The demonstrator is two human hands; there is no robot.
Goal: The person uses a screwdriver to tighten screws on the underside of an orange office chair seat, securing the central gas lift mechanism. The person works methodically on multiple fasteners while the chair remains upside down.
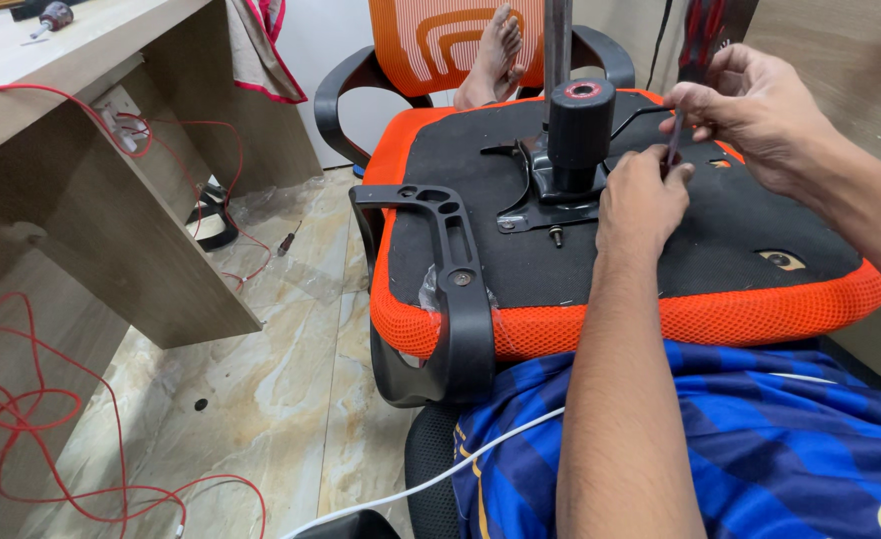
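Observation:
An upturned orange mesh chair seat [520, 324] rests on my lap, its black underside facing up. A black metal mechanism plate [550, 185] with a black cylinder socket [580, 122] is mounted at its centre. My left hand [642, 195] is closed just right of the plate, fingertips pinching a thin dark tool [674, 140]. My right hand [750, 110] holds the same tool from above. A loose-looking bolt [556, 236] sticks up at the plate's front edge. A black plastic armrest [450, 289] is fixed to the seat's left side.
A second orange chair [440, 50] stands behind, with someone's bare foot [490, 60] on it. A wooden desk [91, 180] stands left with red wires [21, 399] hanging. A screwdriver [287, 242] lies on the marble floor. A white cable [411, 489] crosses my lap.

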